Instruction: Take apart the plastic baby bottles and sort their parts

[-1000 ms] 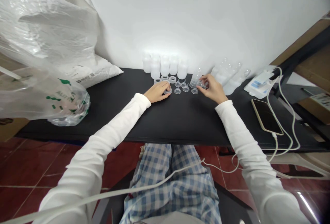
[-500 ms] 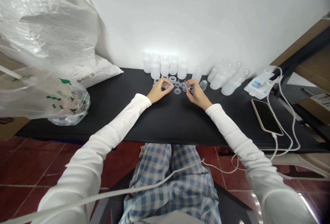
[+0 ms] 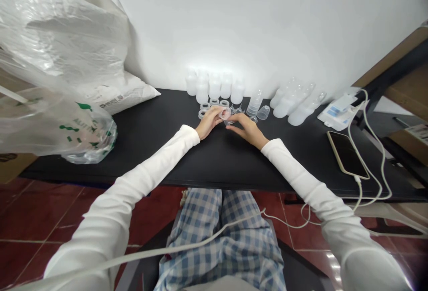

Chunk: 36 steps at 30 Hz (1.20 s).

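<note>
My left hand (image 3: 210,122) and my right hand (image 3: 248,130) meet over the black table (image 3: 167,148), both in white sleeves. Between their fingertips sits a small clear ring with a clear nipple piece (image 3: 226,114); the left fingers pinch the ring, the right fingers pinch the clear piece beside it. Several white rings (image 3: 214,103) and clear nipples (image 3: 238,110) lie just behind the hands. A row of white bottles (image 3: 214,85) stands at the wall. A stack of clear caps (image 3: 254,102) and one loose cap (image 3: 263,112) lie to the right.
Capped bottles (image 3: 294,101) lie on their sides at the right. A phone (image 3: 347,154) on a white cable (image 3: 374,148) and a white packet (image 3: 337,111) sit further right. Big plastic bags (image 3: 56,85) fill the left end. The table's front edge runs above my knees.
My right hand has left the caps on the right and come left to meet the left hand. The left hand has lifted a ring off the table.
</note>
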Available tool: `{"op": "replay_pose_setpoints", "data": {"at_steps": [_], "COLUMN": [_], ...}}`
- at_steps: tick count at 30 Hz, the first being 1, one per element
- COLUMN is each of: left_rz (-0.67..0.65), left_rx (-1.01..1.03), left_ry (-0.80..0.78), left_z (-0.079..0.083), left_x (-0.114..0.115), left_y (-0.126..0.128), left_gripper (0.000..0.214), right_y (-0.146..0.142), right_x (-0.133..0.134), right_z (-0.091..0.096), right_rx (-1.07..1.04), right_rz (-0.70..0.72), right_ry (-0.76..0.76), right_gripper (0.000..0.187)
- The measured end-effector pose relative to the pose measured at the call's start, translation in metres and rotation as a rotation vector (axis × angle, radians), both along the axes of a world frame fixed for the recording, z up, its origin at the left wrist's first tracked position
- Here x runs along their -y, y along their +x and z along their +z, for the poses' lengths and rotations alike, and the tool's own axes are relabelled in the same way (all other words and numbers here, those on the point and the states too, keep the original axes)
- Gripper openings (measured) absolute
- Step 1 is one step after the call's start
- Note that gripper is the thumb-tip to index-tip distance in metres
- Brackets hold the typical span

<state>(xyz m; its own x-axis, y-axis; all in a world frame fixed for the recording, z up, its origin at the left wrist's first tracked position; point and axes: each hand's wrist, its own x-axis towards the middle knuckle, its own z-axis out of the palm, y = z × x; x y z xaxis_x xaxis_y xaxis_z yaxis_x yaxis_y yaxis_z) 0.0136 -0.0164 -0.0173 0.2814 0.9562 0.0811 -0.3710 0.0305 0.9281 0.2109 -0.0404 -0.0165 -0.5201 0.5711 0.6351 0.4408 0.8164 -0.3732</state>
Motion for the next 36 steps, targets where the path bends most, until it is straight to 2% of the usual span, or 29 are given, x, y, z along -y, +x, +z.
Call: {"op": "replay_pose_setpoints", "data": {"at_steps": [6, 13, 25, 31, 36], "left_rz": [-0.032, -0.051, -0.135, -0.227, -0.258], "left_rx": [-0.006, 0.011, 0.002, 0.048, 0.024], "left_ry": [0.016, 0.03, 0.013, -0.037, 0.01], "left_z": [0.004, 0.004, 0.004, 0.007, 0.006], "left_x": [0.003, 0.003, 0.003, 0.004, 0.007], "left_y": [0.001, 0.0, 0.001, 0.002, 0.001], "left_gripper": [0.021, 0.023, 0.027, 0.036, 0.04], "right_y": [0.002, 0.0, -0.015, -0.019, -0.019], "right_x": [0.002, 0.002, -0.016, -0.025, -0.032], "right_z": [0.0, 0.001, -0.004, -0.003, -0.007], "right_rx": [-0.085, -0.171, -0.202, -0.267, -0.35], "right_rz": [-0.112, -0.182, -0.274, -0.396, -0.438], "right_ry": [-0.057, -0.03, -0.018, 0.01, -0.077], "right_gripper": [0.034, 0.041, 0.037, 0.034, 0.035]}}
